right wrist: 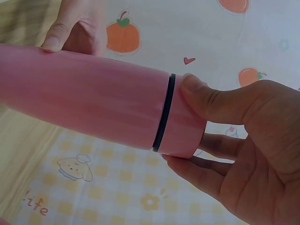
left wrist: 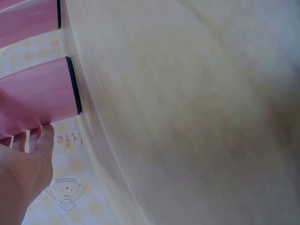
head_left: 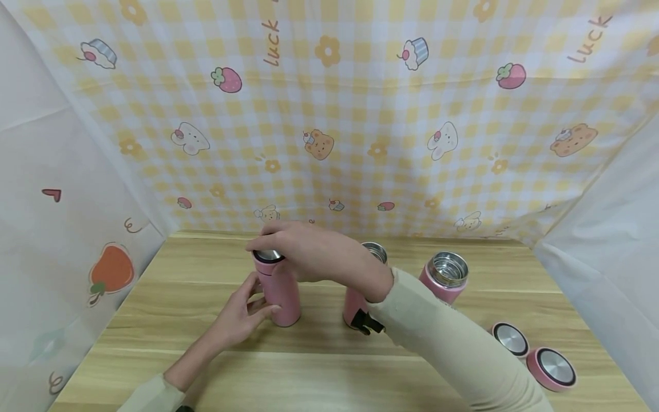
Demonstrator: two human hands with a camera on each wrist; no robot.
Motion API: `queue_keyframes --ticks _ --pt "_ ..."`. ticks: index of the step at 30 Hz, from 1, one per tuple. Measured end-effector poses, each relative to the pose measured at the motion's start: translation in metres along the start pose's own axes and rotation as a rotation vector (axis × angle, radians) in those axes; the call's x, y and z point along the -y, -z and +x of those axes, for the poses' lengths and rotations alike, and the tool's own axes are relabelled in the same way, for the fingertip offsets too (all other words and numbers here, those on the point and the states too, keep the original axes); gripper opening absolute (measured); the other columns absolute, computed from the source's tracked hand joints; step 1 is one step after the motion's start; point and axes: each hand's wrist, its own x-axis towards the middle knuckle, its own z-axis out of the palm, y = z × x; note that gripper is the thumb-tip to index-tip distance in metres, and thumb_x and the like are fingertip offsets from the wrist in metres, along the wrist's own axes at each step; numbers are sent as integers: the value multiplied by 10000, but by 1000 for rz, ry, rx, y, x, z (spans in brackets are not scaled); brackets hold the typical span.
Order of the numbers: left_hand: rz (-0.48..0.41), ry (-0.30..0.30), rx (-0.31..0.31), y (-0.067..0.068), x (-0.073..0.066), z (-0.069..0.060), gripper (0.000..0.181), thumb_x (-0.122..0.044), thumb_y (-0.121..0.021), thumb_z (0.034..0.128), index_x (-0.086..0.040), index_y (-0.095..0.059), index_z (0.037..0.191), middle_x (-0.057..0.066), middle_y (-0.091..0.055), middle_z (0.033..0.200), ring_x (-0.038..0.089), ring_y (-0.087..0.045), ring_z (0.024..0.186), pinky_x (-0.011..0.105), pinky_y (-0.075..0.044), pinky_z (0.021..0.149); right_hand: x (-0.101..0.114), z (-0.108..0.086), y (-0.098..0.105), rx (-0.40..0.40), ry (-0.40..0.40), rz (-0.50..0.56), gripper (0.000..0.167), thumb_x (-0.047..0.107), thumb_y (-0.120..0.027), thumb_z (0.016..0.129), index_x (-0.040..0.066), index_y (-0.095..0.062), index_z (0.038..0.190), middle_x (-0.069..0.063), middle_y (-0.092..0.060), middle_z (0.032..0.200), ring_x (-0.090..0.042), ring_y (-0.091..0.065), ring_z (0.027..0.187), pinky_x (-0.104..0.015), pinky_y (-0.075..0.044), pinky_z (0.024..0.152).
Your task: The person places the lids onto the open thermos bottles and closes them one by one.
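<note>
My main worry is a slip: if my left hand [head_left: 239, 316] holds too slackly round the smooth pink cylindrical bottle [head_left: 283, 300], a twist at the top could spin or tip it on the pale wood-grain counter [head_left: 288, 377]. If my right hand [head_left: 314, 249] bears down unevenly, the short pink lid with a silver disc top [right wrist: 186, 127] could sit crooked; I cannot tell whether its threads are engaged. My cream right sleeve [head_left: 437, 332] also crosses over the middle pink bottle with a bare steel mouth [head_left: 354, 306], and the black strap [head_left: 372, 323] near my wrist hangs right by it, so a careless swing could knock that bottle over.

The one I am handling stands upright between my two hands, left of the others. My left fingers and thumb curl round its lower body; my right thumb and fingers grip the lid, a thin dark band showing just below it. Another uncapped pink bottle [head_left: 441, 290] and two loose pink lids [head_left: 509, 339] sit off to the right.
</note>
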Motion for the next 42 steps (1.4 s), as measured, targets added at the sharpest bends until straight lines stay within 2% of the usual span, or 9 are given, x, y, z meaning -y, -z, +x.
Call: queue_keyframes --ticks 9,20,26,30,34,40,42 --pt "-5 -1 2 -1 1 0 631 -85 -763 925 -145 -416 1449 99 -523 1393 288 -526 1280 373 -499 1012 4 1 2 13 -49 -13 496 27 -729 929 168 -631 1395 -36 -601 1288 -144 -589 1090 -229 -520 832" --pt "3 4 12 0 3 -1 603 -122 -758 937 -183 -422 1433 79 -536 1383 280 -523 1286 371 -492 1023 8 3 1 -2 -115 -61 398 214 -806 907 220 -678 1284 7 -602 1129 -134 -598 895 -254 -528 723" --pt "5 5 14 0 2 -1 588 -123 -754 941 -175 -424 1425 80 -530 1388 288 -522 1285 369 -491 1025 6 1 -1 -33 -83 -62 402 285 -828 883 201 -678 1247 -8 -607 1100 -141 -598 863 -249 -523 695" --pt "5 8 17 0 2 -1 600 -125 -753 941 -176 -416 1435 84 -514 1408 295 -514 1295 370 -488 1028 0 -2 -4 -70 -9 -38 453 290 -817 888 162 -654 1292 -49 -607 1166 -159 -613 911 -237 -523 736" --pt "4 6 20 0 2 -1 613 -120 -753 940 -163 -406 1444 97 -506 1413 308 -512 1294 379 -485 1031 -6 -3 -5 -49 68 -14 470 246 -779 929 138 -607 1353 -57 -561 1215 -160 -584 973 -212 -506 792" --pt "1 10 18 0 2 -1 626 -130 -753 941 -188 -399 1454 98 -487 1428 321 -498 1310 386 -481 1035 -14 -6 1 46 95 103 578 58 -699 970 142 -495 1504 -110 -401 1526 -210 -455 1346 -199 -464 958" --pt "-2 9 18 0 3 0 622 -128 -754 940 -197 -404 1450 98 -483 1429 327 -493 1313 386 -482 1035 -15 -6 2 61 95 135 593 3 -680 967 151 -493 1509 -109 -366 1567 -206 -427 1385 -186 -464 955"
